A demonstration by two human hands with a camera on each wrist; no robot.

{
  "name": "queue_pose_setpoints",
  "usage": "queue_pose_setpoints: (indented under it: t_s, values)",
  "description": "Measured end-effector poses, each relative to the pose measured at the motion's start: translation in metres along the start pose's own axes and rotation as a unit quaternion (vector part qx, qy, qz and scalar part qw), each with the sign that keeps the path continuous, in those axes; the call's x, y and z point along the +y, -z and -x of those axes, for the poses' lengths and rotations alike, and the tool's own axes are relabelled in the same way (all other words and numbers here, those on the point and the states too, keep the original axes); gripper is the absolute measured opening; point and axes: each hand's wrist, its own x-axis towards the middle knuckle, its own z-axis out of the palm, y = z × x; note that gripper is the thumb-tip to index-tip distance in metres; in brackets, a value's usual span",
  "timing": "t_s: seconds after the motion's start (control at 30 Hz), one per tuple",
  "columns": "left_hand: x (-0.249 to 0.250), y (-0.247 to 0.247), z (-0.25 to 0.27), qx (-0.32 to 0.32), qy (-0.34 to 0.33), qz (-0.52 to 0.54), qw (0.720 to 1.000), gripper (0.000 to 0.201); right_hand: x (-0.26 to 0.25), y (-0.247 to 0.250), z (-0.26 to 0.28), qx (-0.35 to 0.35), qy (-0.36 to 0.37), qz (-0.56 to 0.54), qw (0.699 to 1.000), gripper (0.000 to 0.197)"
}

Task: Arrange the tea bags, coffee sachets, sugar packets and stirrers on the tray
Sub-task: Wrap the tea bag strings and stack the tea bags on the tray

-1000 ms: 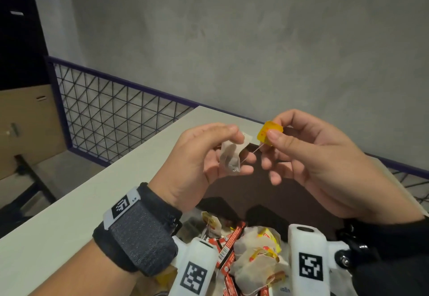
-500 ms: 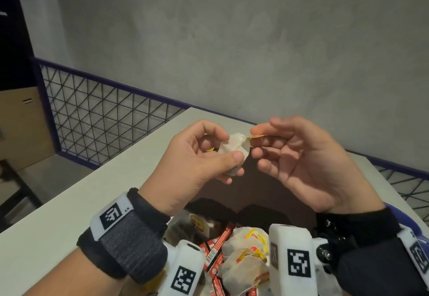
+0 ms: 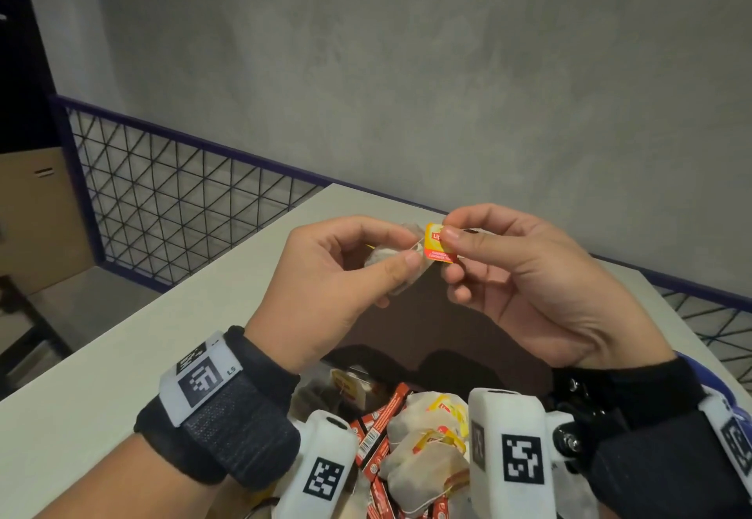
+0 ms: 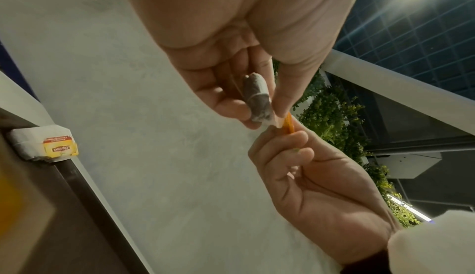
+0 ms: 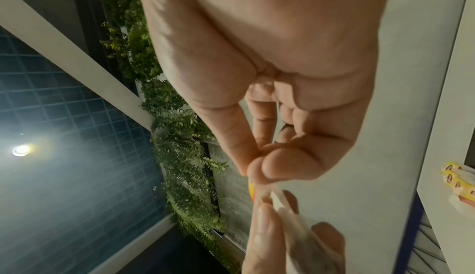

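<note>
Both of my hands are raised over the brown tray (image 3: 411, 331). Between thumb and curled fingers my left hand (image 3: 325, 286) pinches a tea bag (image 3: 396, 254), and my right hand (image 3: 541, 286) pinches its yellow tag (image 3: 437, 248) just beside it, thumb on top. From the head view I read the tag's face; the left wrist view shows it only edge-on, yet shows the bag's dark filling (image 4: 257, 97). Below my wrists lie more tea bags (image 3: 423, 457) and red sachets (image 3: 376, 433). Off to my left hand's side, the left wrist view alone catches a stacked row of tea bags (image 4: 43, 144).
</note>
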Motion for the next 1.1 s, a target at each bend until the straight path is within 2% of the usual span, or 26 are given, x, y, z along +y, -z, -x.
queue_pose_setpoints:
  t_s: [0.17, 0.3, 0.43, 0.53, 0.67, 1.1]
  values:
    - [-0.002, -0.001, -0.001, 0.017, 0.000, -0.007, 1.000, 0.014, -0.002, 0.001, 0.001, -0.016, -0.032, -0.074, 0.997, 0.009]
    - [-0.001, -0.002, -0.001, 0.016, -0.013, -0.021, 1.000, 0.016, 0.002, -0.001, -0.003, -0.010, -0.015, -0.075, 0.997, 0.015]
    - [-0.001, -0.003, 0.000, 0.004, -0.031, -0.039, 0.999, 0.015, 0.006, -0.003, -0.004, 0.014, 0.025, 0.010, 1.000, 0.027]
    - [0.000, -0.004, 0.000, 0.003, -0.039, -0.042, 0.998, 0.014, 0.010, -0.004, -0.005, 0.032, 0.049, 0.093, 0.994, 0.014]
    - [0.002, -0.006, 0.000, 0.006, -0.031, -0.022, 0.999, 0.014, 0.008, -0.006, -0.004, 0.046, 0.062, 0.142, 0.987, 0.005]
    - [0.004, -0.003, 0.000, -0.026, -0.020, -0.031, 0.999, 0.032, 0.009, -0.005, -0.003, 0.075, 0.102, 0.187, 0.974, 0.004]
